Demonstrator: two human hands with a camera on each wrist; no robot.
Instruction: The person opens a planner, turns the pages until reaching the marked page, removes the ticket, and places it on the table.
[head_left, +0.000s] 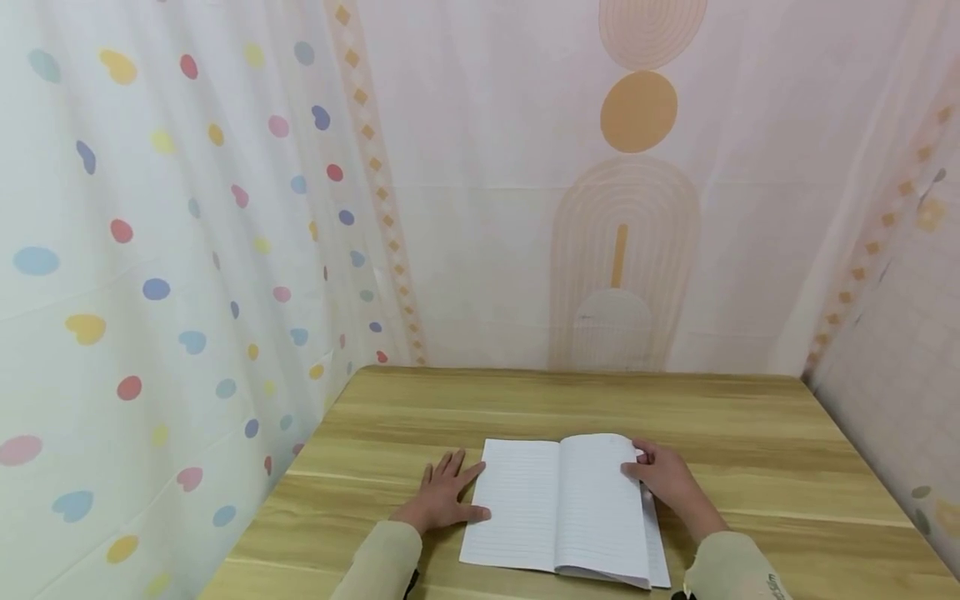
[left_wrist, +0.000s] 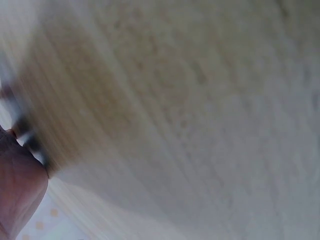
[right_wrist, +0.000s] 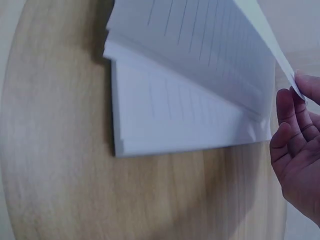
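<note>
On the left, the left hand lies palm down with fingers spread toward the far side, thumb resting on the left page; it grasps nothing and holds that edge down lightly. Between the hands, on the near middle part of the table, lies the open, lined notebook. It looks light and floppy, its paper likely to crease or tear if tugged; flat pressure suits the left side, a gentle pinch at an outer corner suits the right. The right page bows upward, lifted off the sheets beneath. On the right, the right hand reaches in from the near right, pinching that page's far right corner between thumb and fingers, remaining fingers loosely bent.
</note>
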